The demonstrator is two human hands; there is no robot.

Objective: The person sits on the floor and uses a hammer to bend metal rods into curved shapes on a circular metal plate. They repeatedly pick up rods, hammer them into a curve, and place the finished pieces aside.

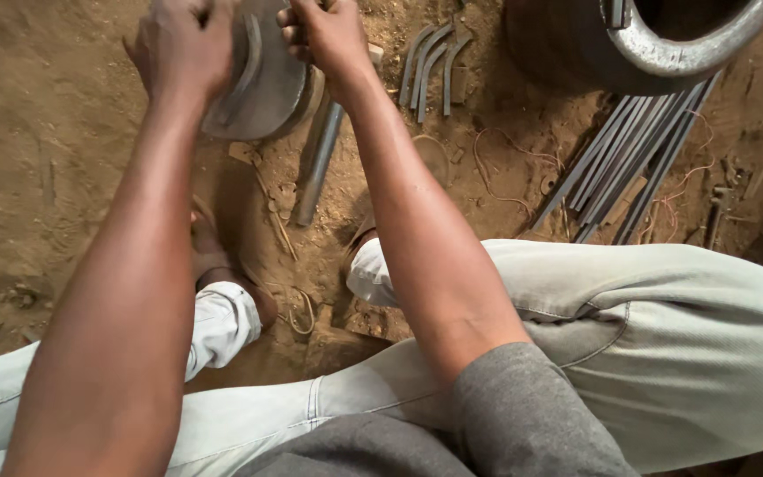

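Both hands grip round grey metal disc (267, 79) over dirt floor (46, 132): left hand (183, 44) and right hand (324, 34) closed on its edges; grey metal pipe (318, 163) beneath.

Soft, even daylight fills the scene, moderately bright, with warm brown tones. Shadows are faint and diffuse, pooling under the person's legs and between the forearms. A dull sheen shows on the rim of the large metal pot (664, 53). The upper edge looks slightly blurred, and the wide lens bends the frame's corners.
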